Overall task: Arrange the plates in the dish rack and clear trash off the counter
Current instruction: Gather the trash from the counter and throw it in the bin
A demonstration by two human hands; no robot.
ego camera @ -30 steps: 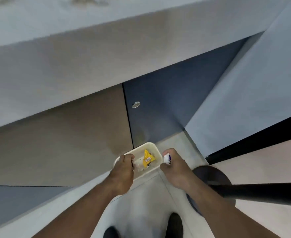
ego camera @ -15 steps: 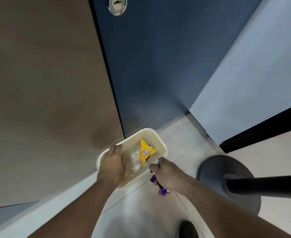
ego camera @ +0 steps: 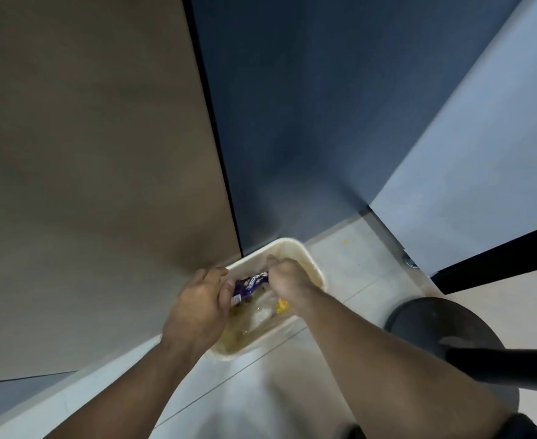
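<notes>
1. Where a brown panel [ego camera: 86, 153] meets a dark blue panel [ego camera: 292, 122], a cream bin [ego camera: 292, 243] sits on the pale floor, low in the middle of the frame.
2. Over the bin, a purple wrapper [ego camera: 249, 283] stretches between two hands.
3. The right hand [ego camera: 287, 277] pinches its right end with curled fingers.
4. The left hand [ego camera: 197, 308] curls thumb and fingers round its left end.
5. Inside the bin lie a yellow wrapper [ego camera: 281, 306] and clear plastic [ego camera: 260, 315].
6. A round black base [ego camera: 435, 327] with a black pole [ego camera: 498, 369] stands at lower right.

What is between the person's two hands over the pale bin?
A purple snack wrapper spans the gap from the left hand to the right hand, above the cream plastic bin, seen in the head view.
</notes>
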